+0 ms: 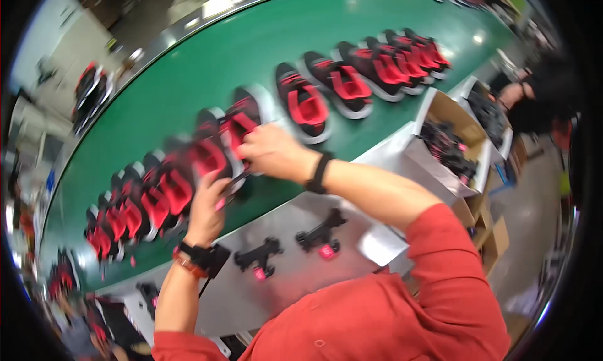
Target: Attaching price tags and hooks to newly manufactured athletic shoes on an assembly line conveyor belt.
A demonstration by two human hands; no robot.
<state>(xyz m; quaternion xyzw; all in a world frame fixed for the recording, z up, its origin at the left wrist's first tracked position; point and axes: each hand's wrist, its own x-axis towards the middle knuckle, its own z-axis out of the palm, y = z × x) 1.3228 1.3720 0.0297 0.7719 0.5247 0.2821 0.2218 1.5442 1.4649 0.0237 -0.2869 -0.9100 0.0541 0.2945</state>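
Observation:
My left hand (207,209) is closed around a dark, blurred piece with a pink spot, which resembles the black shoe trees with pink tags lying nearby. My right hand (274,151) has its fingers curled at the heel of a black and red shoe (242,119) with a white sole. Both hands are close together at the near side of the shoe row, and the fingertips are partly hidden. Beside my left hand, several more black and red shoes (169,188) stand packed side by side, smeared by motion. One shoe tree (256,258) and another shoe tree (321,233) lie on the metal ledge.
The shoes stand on a green belt (207,59) bordered by a metal ledge (295,267). More shoes (304,103) continue to the right. A cardboard box (455,141) of black pieces stands at the right, near another person's arm (515,94). White paper (382,243) lies on the ledge.

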